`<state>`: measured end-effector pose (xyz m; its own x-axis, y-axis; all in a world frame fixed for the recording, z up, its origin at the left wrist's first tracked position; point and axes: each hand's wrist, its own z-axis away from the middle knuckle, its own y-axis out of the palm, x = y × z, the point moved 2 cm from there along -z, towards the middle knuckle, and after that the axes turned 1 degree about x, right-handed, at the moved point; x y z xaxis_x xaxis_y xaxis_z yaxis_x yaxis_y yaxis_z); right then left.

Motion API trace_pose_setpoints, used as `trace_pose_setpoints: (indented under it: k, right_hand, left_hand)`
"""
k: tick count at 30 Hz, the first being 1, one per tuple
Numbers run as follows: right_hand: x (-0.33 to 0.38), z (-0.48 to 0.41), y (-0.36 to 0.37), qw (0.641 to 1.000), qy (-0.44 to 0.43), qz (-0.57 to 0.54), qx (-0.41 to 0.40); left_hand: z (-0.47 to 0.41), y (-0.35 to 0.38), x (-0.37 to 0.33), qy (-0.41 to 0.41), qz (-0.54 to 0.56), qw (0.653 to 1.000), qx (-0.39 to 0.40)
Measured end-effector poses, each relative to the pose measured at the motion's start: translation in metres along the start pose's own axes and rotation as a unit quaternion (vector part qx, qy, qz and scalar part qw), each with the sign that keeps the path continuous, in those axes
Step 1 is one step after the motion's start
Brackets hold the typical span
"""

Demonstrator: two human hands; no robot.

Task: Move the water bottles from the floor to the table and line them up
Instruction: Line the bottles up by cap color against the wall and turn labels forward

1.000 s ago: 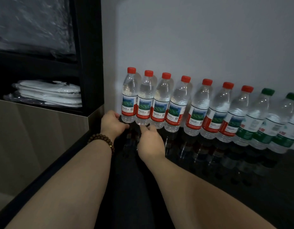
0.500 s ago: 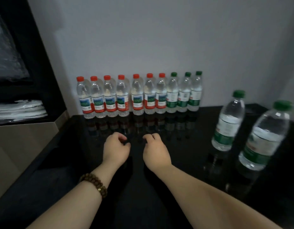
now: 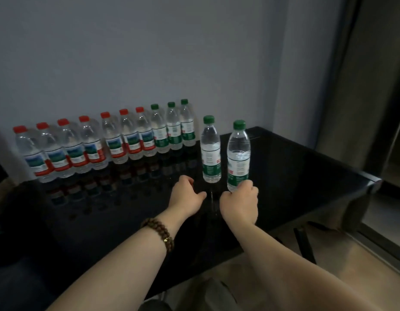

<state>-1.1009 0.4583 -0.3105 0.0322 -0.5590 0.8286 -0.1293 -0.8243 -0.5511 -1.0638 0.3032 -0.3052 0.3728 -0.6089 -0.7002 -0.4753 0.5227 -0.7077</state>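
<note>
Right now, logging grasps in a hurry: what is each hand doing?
Left hand: fingers loosely curled, holding nothing.
Right hand: grips the base of the nearer green-capped water bottle.

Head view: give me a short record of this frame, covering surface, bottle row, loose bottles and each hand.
surface: glossy black table
row by wall: seven red-cap bottles, then three green-cap bottles, all upright
loose: far bottle and near bottle, green caps, upright
left hand: loosely curled, holds nothing, beside far bottle
right hand: appears to grip near bottle's base
</note>
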Motion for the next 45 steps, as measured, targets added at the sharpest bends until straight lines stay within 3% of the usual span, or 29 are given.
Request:
trace_pose_setpoints:
  k: [4, 9, 25, 45]
  right_hand:
    - [-0.017, -0.019, -0.005, 0.999, 0.009, 0.021, -0.04]
    - [-0.022, -0.05, 0.017, 0.996, -0.031, 0.081, -0.019]
    - [0.007, -0.171, 0.089, 0.987, -0.102, 0.12, 0.043]
    - [0.043, -0.302, 0.165, 0.981, -0.141, 0.123, 0.04]
  left_hand:
    - [-0.014, 0.034, -0.011, -0.041, 0.033, 0.998, -0.028]
    - [-0.043, 0.058, -0.014, -0.008, 0.078, 0.996, -0.05]
    - [-0.158, 0.08, -0.013, 0.051, 0.046, 0.996, -0.056]
    - [-0.304, 0.106, -0.016, 0.077, 0.048, 0.993, -0.077]
